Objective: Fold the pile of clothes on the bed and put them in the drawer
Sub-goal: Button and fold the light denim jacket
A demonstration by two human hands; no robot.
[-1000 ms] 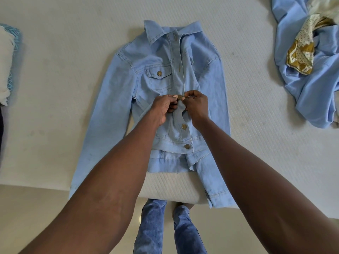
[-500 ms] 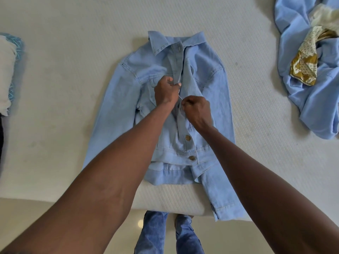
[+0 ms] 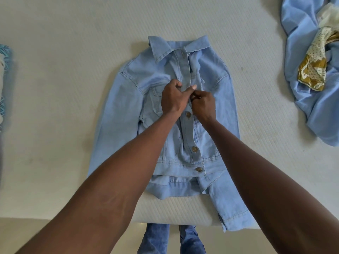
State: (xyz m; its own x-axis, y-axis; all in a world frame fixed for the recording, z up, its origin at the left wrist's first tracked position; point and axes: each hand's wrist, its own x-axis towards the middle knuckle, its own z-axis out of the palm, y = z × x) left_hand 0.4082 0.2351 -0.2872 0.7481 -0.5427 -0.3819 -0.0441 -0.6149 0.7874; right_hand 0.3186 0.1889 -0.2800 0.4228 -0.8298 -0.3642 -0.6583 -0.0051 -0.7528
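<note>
Pale-blue denim jacket lies face-up on the bed, lower buttons fastened; left hand and right hand pinch its placket mid-chest.

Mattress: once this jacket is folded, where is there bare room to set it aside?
Bare mattress spreads wide between the denim jacket and the patterned pillow at the left edge. A narrower strip lies between the jacket and the clothes pile at right. The middle is crowded: left hand and right hand grip the jacket's front.
</note>
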